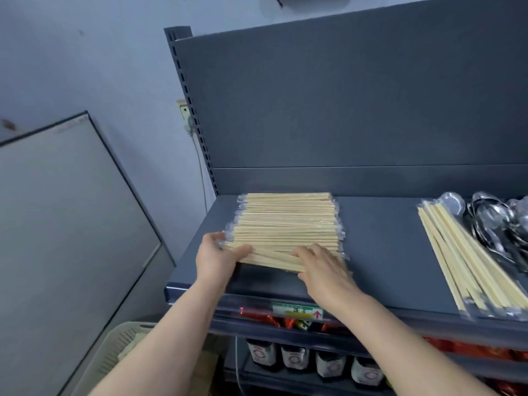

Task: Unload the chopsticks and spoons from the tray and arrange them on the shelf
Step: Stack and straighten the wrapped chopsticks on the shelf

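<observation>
- Two lots of chopsticks lie on the dark grey metal shelf (380,238). A broad stack of pale wooden chopsticks in clear plastic sleeves (285,224) sits at the left. A smaller fan of sleeved wooden chopsticks (468,267) sits at the right, well apart from the stack. The single pairs are too many to count.
- One heap of shiny steel spoons (497,221) lies at the far right, touching the fan. Their number cannot be told.
- The stack's sticks run left to right in flat, tight rows, with crinkled sleeve ends at both sides. The nearest few sticks lie slightly askew across the rest.
- The left hand (217,258) grips the stack's near left corner, with the thumb on top and the fingers curled round the sleeve ends.
- The right hand (325,270) rests on the stack's near right part, its fingers straight, close together and pressed flat on the top sticks.
- One cream slotted plastic tray (120,347) sits low at the near left, partly hidden by the left forearm.
- Below the shelf stand four dark bottles with pale labels (314,361) in a row, with red packets (471,350) above them.
- A green and yellow price label (297,310) sits on the shelf's front edge.
- To the left leans a large flat white panel with a dark frame (71,224).
- A wall socket with a plug (184,112) shows beside the shelf's slotted upright.
</observation>
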Tool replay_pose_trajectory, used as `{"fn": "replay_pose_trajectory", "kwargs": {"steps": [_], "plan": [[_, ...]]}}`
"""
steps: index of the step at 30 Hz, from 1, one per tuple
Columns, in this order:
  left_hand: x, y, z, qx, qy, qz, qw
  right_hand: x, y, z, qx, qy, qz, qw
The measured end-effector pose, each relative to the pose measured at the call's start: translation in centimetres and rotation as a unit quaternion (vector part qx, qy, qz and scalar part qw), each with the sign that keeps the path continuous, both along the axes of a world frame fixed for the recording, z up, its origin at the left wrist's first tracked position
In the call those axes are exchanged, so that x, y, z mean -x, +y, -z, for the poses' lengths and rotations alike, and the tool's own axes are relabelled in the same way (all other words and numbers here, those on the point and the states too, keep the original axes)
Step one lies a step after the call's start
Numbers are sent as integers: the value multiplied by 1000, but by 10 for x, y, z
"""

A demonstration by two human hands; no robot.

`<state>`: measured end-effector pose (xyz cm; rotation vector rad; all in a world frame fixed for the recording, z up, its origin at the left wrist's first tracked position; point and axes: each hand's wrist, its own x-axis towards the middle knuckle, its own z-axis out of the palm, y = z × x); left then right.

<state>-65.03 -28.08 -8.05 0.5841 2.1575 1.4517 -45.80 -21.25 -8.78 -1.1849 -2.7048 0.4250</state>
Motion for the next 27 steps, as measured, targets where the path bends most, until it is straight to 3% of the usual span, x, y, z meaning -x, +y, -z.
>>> {"fn": "replay_pose_trajectory", "kwargs": {"steps": [2,5,7,9,12,17,22,27], "plan": [[9,-5,4,79,103,52,990,7,-2,3,-5,-2,2,1000],[17,-11,3,206,292,109,927,10,-2,-3,-27,12,16,999],[21,-12,1,179,356,139,907,10,-3,-7,-19,19,26,999],[23,-9,2,141,380,229,885,9,-5,-8,-12,10,38,999],[24,-6,10,209,385,340,832,8,-7,-1,14,-22,66,998],[29,4,21,268,363,376,809,13,-5,14,53,-59,106,991],[20,6,16,286,391,373,792,14,-1,8,24,-83,117,989],[0,10,13,266,442,409,752,11,-6,2,-7,-96,109,989]]}}
